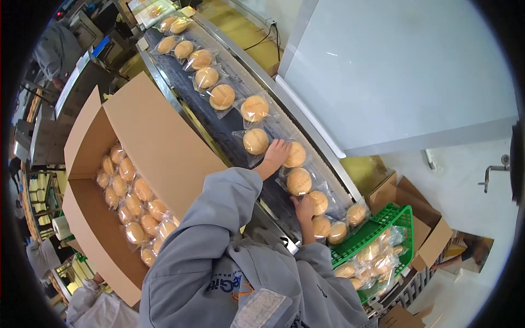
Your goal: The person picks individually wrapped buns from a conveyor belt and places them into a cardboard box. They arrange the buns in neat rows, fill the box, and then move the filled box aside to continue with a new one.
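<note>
Round buns in clear plastic wrap (222, 97) lie in an uneven line along a dark conveyor belt (229, 127). My left hand (279, 152) touches the left edge of one wrapped bun (295, 155), its fingers close together. Lower on the belt, my right hand (304, 208) is against another wrapped bun (318, 203), thumb spread from the fingers. Between the hands lies a further wrapped bun (299, 181). Whether either hand grips a bun is unclear, as the fingertips are partly hidden. Left of the belt, an open cardboard box (160, 143) holds many wrapped buns (133, 204).
A green plastic crate (371, 229) with bagged buns stands tilted at the belt's lower end. Beyond it are open cardboard boxes (430, 238). A metal rail (328, 164) edges the belt beside a large pale panel (402, 78). Other people in grey (59, 49) are at the left.
</note>
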A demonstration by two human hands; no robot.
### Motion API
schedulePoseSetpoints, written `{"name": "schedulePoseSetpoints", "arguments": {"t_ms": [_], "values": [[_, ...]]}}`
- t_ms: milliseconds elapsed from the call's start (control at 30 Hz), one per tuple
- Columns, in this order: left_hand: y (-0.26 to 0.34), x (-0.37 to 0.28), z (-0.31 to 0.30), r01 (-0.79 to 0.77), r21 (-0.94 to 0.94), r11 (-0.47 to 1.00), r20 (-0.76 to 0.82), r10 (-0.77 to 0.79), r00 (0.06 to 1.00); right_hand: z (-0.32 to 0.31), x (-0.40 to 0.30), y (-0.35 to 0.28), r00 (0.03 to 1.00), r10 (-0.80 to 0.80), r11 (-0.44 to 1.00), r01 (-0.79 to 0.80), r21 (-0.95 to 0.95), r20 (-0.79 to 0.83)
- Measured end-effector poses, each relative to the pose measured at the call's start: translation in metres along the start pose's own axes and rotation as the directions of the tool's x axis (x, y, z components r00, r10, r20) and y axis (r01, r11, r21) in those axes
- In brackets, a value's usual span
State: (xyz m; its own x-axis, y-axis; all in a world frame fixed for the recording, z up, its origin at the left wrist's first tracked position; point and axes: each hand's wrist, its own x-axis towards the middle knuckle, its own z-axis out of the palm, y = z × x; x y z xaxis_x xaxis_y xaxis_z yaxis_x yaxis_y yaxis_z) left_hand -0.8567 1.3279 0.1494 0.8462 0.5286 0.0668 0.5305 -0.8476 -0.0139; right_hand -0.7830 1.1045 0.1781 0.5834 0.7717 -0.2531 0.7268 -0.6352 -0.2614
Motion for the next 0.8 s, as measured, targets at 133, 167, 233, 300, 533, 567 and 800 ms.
{"name": "schedulePoseSetpoints", "arguments": {"t_ms": [133,167,233,300,533,567,800], "values": [[0.016,0.026,-0.053,-0.003,-0.113,0.994,-0.031,0.000,1.000,0.029,0.022,0.052,0.983,0.127,0.982,-0.106,0.156,-0.132],[0.009,0.021,-0.067,0.041,-0.200,0.979,-0.035,-0.049,0.998,0.020,0.026,0.049,0.962,0.165,0.963,-0.109,0.248,-0.217],[-0.015,-0.002,-0.122,0.119,-0.508,0.853,-0.140,-0.218,0.966,-0.033,0.035,0.019,0.967,0.240,0.868,-0.172,0.466,-0.091],[-0.037,-0.037,-0.179,0.145,-0.694,0.705,-0.190,-0.374,0.908,-0.081,0.032,-0.027,0.988,0.137,0.768,-0.064,0.637,-0.065],[-0.122,-0.299,-0.265,0.580,-0.688,0.437,-0.279,-0.897,0.344,-0.163,-0.047,-0.226,0.836,-0.501,0.365,-0.029,0.931,0.222],[-0.129,-0.341,-0.254,0.658,-0.660,0.363,-0.271,-0.932,0.242,-0.169,-0.060,-0.264,0.721,-0.645,0.406,0.042,0.913,0.254],[-0.133,-0.497,-0.189,0.921,-0.347,0.175,-0.285,-0.956,0.074,-0.022,-0.133,-0.439,0.383,-0.826,0.549,0.387,0.741,0.413]]}}
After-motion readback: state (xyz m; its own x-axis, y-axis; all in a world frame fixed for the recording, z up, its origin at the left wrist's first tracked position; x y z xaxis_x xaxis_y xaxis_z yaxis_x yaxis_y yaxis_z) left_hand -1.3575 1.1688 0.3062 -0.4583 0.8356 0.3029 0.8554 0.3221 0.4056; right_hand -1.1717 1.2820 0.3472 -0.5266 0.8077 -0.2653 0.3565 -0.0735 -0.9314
